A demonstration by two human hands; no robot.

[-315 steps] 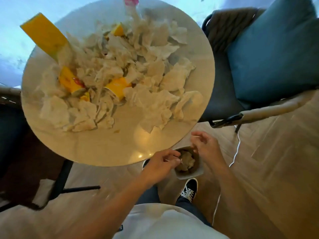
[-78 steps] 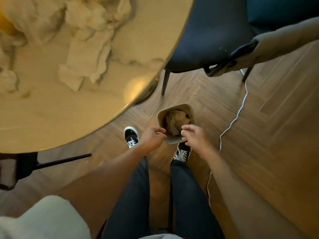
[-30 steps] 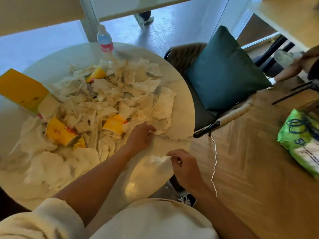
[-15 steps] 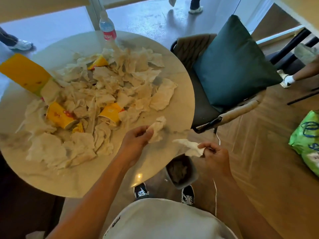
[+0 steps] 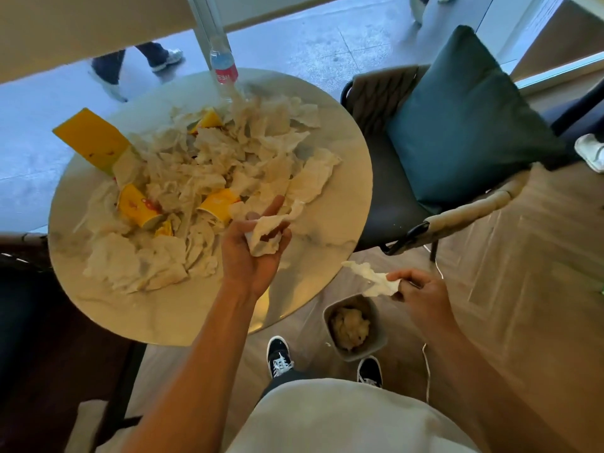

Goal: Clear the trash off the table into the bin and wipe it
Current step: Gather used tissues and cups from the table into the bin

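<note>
Head view: a round marble-topped desk (image 5: 320, 204) is seen from above, heaped with crumpled paper tissues (image 5: 202, 171). At the far left of the heap a flat yellow carton (image 5: 90, 138) is propped at the desk's edge, and yellow paper cups (image 5: 139, 206) are scattered among the tissues. A clear water bottle (image 5: 224, 71) with a red label is stood at the far rim. Over the near right part of the desk the left hand (image 5: 251, 253) is turned palm up, its fingers curled around a wadded tissue (image 5: 266, 235) that is gripped clear of the heap. Below the desk's edge a small grey bin (image 5: 354, 326) is set on the wooden floor between desk and chair, already partly filled with what appears to be more tissue, though its contents are blurred. Two dark sneakers (image 5: 279, 358) are planted just beside the bin. Above and just right of the bin, the right hand (image 5: 421, 295) is held off the desk, a torn strip of tissue (image 5: 376, 279) pinched between thumb and fingertips. Further right, a teal cushion (image 5: 467, 122) is rested on a dark armchair (image 5: 392, 204), and a white cable (image 5: 426, 371) is trailed across the floor.
</note>
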